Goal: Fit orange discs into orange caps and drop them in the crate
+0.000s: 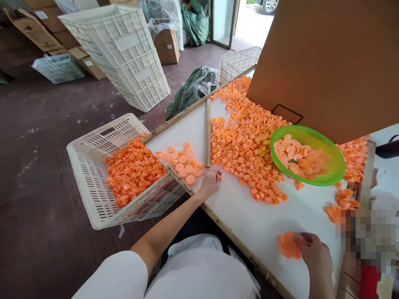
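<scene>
My left hand (210, 183) is over the white table (237, 216), near the end of a wooden divider strip (208, 137). Its fingers are closed on a small orange cap (219, 176). Just beyond it lie flat orange discs (188, 168) in the corner section. At the lower right, my right hand (314, 253) has its fingertips closed at the edge of a slightly blurred cluster of orange discs (289, 245). A large pile of orange cup-shaped caps (243, 145) spreads across the table. A green bowl (338, 166) holding pale orange discs rests at the pile's right side.
On the left, a white crate (84, 182) full of orange pieces stands against the table's wooden edge. Stacked white crates (134, 54) and a green sack (193, 89) are behind. A big brown board (324, 62) rises at the right. Another person (370, 236) is at the right edge.
</scene>
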Demonstrator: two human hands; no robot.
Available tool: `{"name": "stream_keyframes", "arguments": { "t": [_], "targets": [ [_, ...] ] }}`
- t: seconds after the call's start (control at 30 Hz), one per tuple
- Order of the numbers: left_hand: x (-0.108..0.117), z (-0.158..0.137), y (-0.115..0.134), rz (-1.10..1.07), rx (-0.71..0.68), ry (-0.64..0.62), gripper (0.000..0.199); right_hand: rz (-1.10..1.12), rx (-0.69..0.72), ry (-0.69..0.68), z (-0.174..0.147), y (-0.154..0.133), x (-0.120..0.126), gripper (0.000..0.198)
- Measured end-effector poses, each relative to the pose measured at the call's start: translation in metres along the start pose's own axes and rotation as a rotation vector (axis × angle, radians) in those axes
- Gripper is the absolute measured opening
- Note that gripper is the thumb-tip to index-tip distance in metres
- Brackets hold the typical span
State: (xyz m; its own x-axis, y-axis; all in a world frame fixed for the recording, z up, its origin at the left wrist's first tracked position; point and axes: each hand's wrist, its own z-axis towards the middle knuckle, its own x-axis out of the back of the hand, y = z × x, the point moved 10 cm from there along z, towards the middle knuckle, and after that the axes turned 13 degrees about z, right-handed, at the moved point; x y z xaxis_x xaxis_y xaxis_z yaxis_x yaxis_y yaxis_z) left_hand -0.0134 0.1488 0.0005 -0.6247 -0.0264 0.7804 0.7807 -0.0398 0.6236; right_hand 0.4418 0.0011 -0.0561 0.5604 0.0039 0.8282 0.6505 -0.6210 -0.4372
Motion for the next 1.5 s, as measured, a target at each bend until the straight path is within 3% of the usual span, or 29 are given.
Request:
{"name": "stream_keyframes", "arguments": {
  "t": [0.1, 0.2, 0.33, 0.43, 0.5, 0.57, 0.67, 0.73, 0.77, 0.83, 0.93, 1.13, 1.23, 1.33, 1.5],
  "targets": [
    [-0.018, -0.025, 0.017, -0.119, -0.048, -0.080, 0.035, 0.081, -0.032, -0.050, 0.004, 0.005, -0.005, 0.034],
    [-0.047, -0.049, 0.048, -0.140, -0.206, -0.221, 0.035, 0.116, -0.039, -0.002, 0.001, 0.001, 0.010, 0.032],
    [-0.071, -0.071, 0.074, -0.015, -0.408, -0.347, 0.016, 0.180, 0.039, 0.131, -0.018, -0.031, 0.039, 0.032],
    [-0.068, -0.076, 0.077, -0.030, -0.429, -0.365, 0.021, 0.327, 0.095, 0.095, -0.039, -0.068, 0.028, 0.034],
    [-0.058, -0.073, 0.073, -0.110, -0.353, -0.328, 0.025, 0.553, 0.114, 0.006, -0.053, -0.096, 0.002, 0.035],
    [-0.051, -0.070, 0.065, -0.232, -0.175, -0.313, 0.022, 0.806, 0.123, -0.082, -0.067, -0.125, -0.029, 0.037],
    [-0.067, -0.078, 0.062, -0.503, 0.119, -0.523, 0.026, 1.012, 0.219, -0.115, -0.086, -0.172, -0.057, 0.032],
    [-0.077, -0.085, 0.074, -0.696, 0.213, -0.666, 0.032, 1.077, 0.296, -0.132, -0.095, -0.199, -0.064, 0.029],
    [-0.077, -0.085, 0.078, -0.766, 0.235, -0.676, 0.033, 1.097, 0.321, -0.150, -0.098, -0.210, -0.066, 0.028],
    [-0.070, -0.079, 0.079, -0.822, 0.250, -0.602, 0.032, 1.129, 0.323, -0.217, -0.101, -0.222, -0.070, 0.028],
    [-0.056, -0.070, 0.071, -0.786, 0.216, -0.463, 0.028, 1.134, 0.233, -0.338, -0.101, -0.218, -0.080, 0.034],
    [-0.026, -0.061, 0.077, -0.624, -0.043, -0.250, 0.021, 1.132, -0.051, -0.640, -0.110, -0.200, -0.116, 0.046],
    [-0.025, -0.058, 0.080, -0.611, -0.081, -0.249, 0.019, 1.207, 0.027, -0.640, -0.102, -0.211, -0.108, 0.040],
    [-0.035, -0.056, 0.072, -0.605, -0.014, -0.274, 0.013, 1.120, 0.144, -0.570, -0.092, -0.215, -0.099, 0.042],
    [-0.064, -0.063, 0.048, -0.467, 0.120, -0.345, 0.025, 0.942, 0.172, -0.502, -0.086, -0.197, -0.118, 0.038]
  ]
}}
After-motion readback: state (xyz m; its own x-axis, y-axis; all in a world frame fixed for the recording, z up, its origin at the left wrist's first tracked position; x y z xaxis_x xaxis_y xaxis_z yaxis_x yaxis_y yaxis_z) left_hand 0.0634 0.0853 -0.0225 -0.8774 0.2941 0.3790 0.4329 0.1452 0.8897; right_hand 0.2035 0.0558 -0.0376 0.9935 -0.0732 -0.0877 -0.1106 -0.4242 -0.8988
